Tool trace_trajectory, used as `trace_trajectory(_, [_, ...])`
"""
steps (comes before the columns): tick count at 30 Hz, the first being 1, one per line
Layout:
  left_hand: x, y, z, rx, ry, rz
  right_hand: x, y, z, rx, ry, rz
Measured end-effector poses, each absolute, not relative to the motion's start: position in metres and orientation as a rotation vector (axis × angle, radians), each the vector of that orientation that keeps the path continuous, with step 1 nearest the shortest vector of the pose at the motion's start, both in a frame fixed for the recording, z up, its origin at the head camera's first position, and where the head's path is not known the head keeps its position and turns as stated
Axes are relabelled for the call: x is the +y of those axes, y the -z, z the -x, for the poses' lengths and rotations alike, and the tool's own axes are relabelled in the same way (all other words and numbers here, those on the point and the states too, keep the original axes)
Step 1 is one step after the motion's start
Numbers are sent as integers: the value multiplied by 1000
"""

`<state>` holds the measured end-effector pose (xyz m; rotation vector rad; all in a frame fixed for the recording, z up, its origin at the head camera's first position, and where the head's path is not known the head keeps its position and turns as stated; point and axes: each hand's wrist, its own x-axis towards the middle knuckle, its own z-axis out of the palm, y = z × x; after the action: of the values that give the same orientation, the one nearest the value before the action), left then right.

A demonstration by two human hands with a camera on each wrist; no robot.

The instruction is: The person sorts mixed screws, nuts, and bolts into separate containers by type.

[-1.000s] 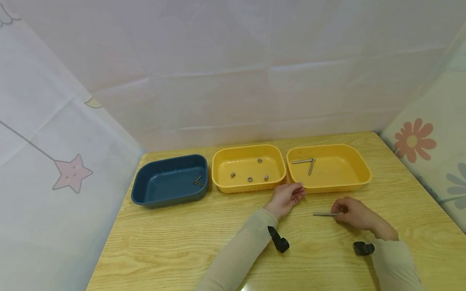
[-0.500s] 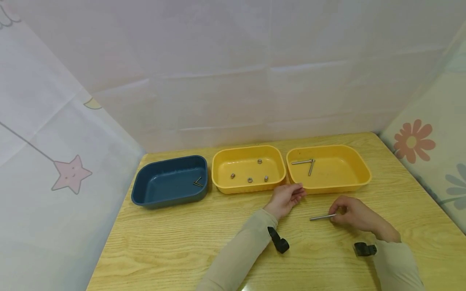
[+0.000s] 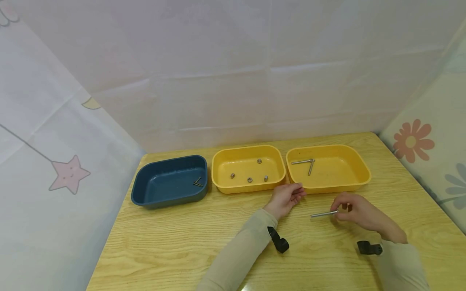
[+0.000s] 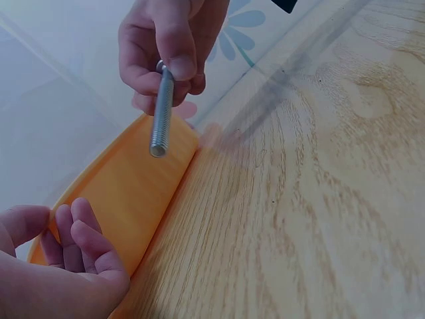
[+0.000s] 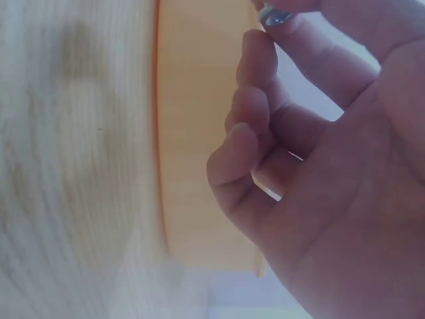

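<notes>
My right hand (image 3: 358,210) pinches one end of a silver bolt (image 3: 321,214) between thumb and fingertips, just in front of the right yellow bin (image 3: 340,188). In the left wrist view the threaded shank of the bolt (image 4: 159,126) points toward the camera. Only its shiny end (image 5: 273,14) shows in the right wrist view, by the fingertips. My left hand (image 3: 284,200) holds the near left corner of the right yellow bin at its rim, with the other fingers curled before the wall. Two more bolts (image 3: 301,162) lie inside that bin.
Left of it stands another yellow bin (image 3: 248,188) with several nuts (image 3: 249,180) spread over its floor. A dark blue bin (image 3: 169,199) at the far left holds a few small thin screws (image 3: 198,182). All three stand along the back of the wooden table (image 3: 164,246).
The right hand has shifted slightly right and up with the bolt, whose free end first swung nearer and then lifted a little. The left hand stays at the bin's corner.
</notes>
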<state>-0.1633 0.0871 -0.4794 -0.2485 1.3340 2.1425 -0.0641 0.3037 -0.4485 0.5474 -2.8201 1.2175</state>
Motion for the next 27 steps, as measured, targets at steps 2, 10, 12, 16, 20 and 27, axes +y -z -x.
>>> trace_trajectory(2, [87,480,164,1337,-2140,246,304,447,64,-2815,-1214,-546])
trace_trajectory(10, [87,480,164,1317,-2140,246,303,437,63,-2781,-1199,-551])
trace_trajectory(12, [87,480,164,1314,-2142,249,303,435,63,-2766,-1186,-568])
trace_trajectory(16, [87,479,164,1311,-2145,255,304,433,63,-2721,-1175,-593])
trace_trajectory(20, [87,479,163,1312,-2140,248,305,433,64,-2676,-1170,-610])
trace_trajectory(27, [86,479,163,1316,-2137,247,304,432,65,-2614,-1155,-589])
